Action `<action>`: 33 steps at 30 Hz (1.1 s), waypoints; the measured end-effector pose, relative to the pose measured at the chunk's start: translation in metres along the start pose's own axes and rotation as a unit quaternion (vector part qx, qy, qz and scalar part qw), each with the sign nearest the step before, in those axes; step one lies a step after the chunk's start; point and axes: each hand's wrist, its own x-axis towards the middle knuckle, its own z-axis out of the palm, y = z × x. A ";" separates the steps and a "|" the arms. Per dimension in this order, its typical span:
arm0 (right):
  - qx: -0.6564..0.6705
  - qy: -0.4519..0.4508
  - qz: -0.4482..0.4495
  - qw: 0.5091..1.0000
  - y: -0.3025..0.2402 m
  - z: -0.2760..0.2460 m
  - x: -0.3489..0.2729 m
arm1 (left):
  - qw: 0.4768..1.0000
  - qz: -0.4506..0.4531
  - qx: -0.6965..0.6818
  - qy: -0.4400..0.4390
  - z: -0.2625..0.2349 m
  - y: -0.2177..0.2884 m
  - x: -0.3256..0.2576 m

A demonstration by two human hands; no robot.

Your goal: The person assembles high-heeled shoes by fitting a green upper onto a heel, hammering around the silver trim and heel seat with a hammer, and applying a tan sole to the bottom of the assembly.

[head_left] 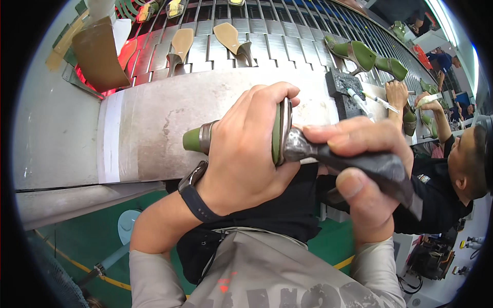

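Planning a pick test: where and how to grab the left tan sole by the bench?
I'd pinch its slim grey heel across left and right, coming from the bench side. The heel juts bench-ward and is narrower than the broad, flat sole; nothing visible blocks that side.

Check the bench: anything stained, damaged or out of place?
Dark marks on the pale bench top, left of the green shoe: they look darker than the surface around them. Stain or wear, I can't tell.
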 end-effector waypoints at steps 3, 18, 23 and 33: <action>0.030 0.015 0.072 0.997 -0.010 0.003 0.011 | 1.000 -0.005 -0.021 -0.007 -0.002 0.004 -0.011; 0.057 -0.068 0.147 0.985 0.065 0.051 -0.090 | 0.957 0.040 0.267 0.107 0.015 -0.059 -0.151; -0.008 -0.110 0.066 0.992 0.073 0.065 -0.119 | 0.953 0.064 0.282 0.095 0.022 -0.079 -0.159; -0.076 -0.120 -0.054 0.988 0.068 0.076 -0.097 | 0.952 0.041 0.287 0.095 0.024 -0.079 -0.169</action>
